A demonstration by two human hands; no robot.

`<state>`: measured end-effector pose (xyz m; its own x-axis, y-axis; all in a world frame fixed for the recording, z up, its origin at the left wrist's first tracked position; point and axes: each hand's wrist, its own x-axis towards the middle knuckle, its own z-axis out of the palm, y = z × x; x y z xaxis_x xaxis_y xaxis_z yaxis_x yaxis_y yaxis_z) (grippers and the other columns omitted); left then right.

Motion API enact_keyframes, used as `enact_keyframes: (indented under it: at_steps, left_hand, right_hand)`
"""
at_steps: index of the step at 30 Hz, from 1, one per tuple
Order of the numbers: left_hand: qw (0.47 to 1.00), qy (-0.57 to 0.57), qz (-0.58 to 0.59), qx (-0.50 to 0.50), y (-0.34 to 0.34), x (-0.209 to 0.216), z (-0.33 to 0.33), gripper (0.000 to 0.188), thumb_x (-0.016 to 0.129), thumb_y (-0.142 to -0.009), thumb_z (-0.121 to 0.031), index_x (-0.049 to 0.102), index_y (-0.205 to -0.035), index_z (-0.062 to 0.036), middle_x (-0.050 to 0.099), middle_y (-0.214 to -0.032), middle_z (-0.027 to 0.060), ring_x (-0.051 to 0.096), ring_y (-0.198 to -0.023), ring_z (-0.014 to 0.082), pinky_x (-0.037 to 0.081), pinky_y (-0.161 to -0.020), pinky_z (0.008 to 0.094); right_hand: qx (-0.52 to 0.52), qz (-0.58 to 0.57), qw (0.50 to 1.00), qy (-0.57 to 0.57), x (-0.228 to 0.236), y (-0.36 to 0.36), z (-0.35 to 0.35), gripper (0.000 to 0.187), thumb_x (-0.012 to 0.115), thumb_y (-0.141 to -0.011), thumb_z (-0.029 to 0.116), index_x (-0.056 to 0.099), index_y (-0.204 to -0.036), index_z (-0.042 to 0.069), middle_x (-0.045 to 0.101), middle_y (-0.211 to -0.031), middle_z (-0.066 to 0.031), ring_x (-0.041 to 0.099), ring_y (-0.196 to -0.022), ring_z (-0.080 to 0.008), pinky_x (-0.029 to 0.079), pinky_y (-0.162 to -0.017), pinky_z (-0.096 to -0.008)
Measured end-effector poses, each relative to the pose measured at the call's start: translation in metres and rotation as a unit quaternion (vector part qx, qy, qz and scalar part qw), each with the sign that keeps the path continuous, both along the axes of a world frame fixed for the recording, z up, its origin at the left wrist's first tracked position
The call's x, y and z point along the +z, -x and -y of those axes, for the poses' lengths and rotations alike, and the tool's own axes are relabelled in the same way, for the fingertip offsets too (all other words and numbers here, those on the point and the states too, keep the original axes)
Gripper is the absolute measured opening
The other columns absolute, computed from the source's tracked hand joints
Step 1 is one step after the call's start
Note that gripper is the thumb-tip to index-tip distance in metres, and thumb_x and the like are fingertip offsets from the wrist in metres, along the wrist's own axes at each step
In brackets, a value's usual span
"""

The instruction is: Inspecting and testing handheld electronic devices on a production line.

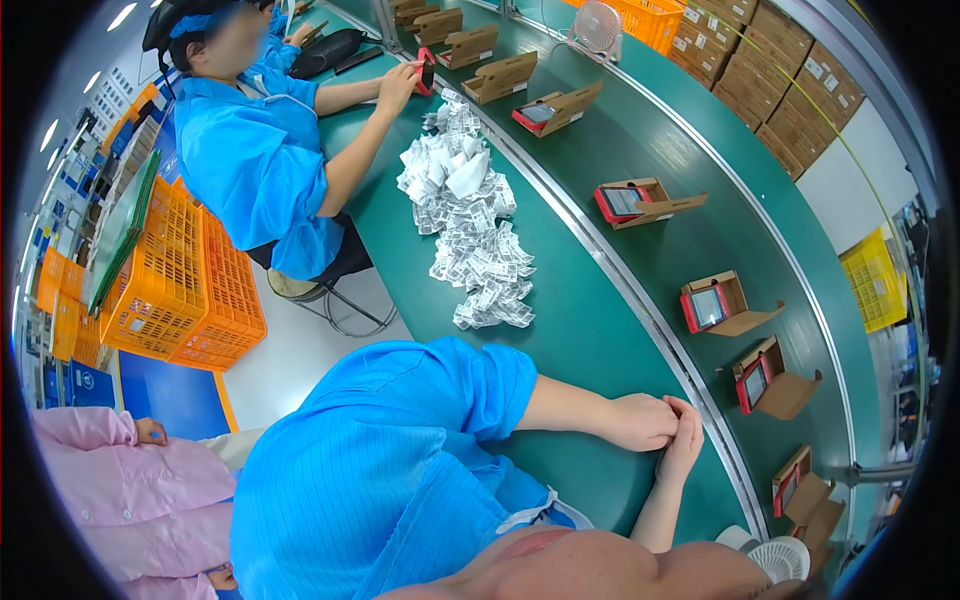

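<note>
Left hand (635, 422) and right hand (683, 440) are brought together over the table (560, 290), near the metal rail (640, 297). Left hand is curled, right hand is laid against its fingertip side; the two are touching. Whether anything small is enclosed between them cannot be told, since the inner fingers are hidden.

Beyond the rail, a green conveyor belt (690, 255) is lined with open cardboard boxes. Nearest to the hands: one box (795, 397) with its flap folded out and a red-edged handheld device (753, 385) seated inside, screen up. A second box (738, 322), farther up the belt, is loaded the same way with another red-edged device (706, 308). More boxes are spaced out in both directions; contents of the farthest ones are hidden by their flaps.

On the table, a long heap of white printed packets (475, 225) is spread, well apart from the hands, toward the co-worker (255, 150) in blue. A red-edged unit (426, 72) is held up there in the co-worker's hands (400, 85), above the table edge by the rail.

Behind the co-worker, orange crates (185, 285) are stacked on the floor. A white fan (597, 32) is placed at the belt's far side.
</note>
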<state>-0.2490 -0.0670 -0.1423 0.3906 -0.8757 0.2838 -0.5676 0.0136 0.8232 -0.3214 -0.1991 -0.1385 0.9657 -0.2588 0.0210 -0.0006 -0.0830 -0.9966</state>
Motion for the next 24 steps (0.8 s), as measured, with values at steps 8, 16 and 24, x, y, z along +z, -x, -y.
enact_keyframes:
  at_steps: [8, 16, 24]
  left_hand:
    - [0.999, -0.009, -0.003, 0.033, 0.006, -0.005, -0.001, 0.016, 0.053, -0.079, -0.015, 0.062, -0.083, -0.0029, 0.065, -0.088, 0.0152, 0.061, -0.086, 0.0340, 0.048, -0.076, 0.0462]
    - [0.996, -0.085, 0.020, 0.018, -0.007, -0.005, -0.010, 0.015, 0.055, -0.070, -0.022, 0.065, -0.074, -0.0113, 0.065, -0.078, 0.0132, 0.064, -0.079, 0.0330, 0.050, -0.068, 0.0475]
    - [0.999, 0.016, 0.029, 0.004, -0.004, -0.024, 0.005, 0.012, 0.053, -0.075, -0.013, 0.060, -0.068, -0.0078, 0.064, -0.077, 0.0092, 0.061, -0.081, 0.0286, 0.047, -0.075, 0.0439]
  right_hand:
    - [-0.015, 0.037, 0.997, 0.066, -0.008, 0.006, -0.002, 0.035, 0.043, -0.100, 0.023, 0.061, -0.105, -0.006, 0.064, -0.107, -0.0155, 0.060, -0.098, -0.0214, 0.046, -0.089, -0.0328]
    - [0.011, -0.053, 0.984, -0.168, 0.027, -0.050, -0.022, 0.030, 0.049, -0.098, 0.023, 0.059, -0.111, -0.002, 0.066, -0.105, -0.0140, 0.064, -0.095, -0.0213, 0.052, -0.083, -0.0324]
    - [0.075, -0.215, 0.909, -0.350, 0.013, -0.098, 0.004, 0.041, 0.044, -0.099, 0.031, 0.048, -0.120, -0.005, 0.063, -0.108, -0.0214, 0.065, -0.094, -0.0288, 0.055, -0.079, -0.0355]
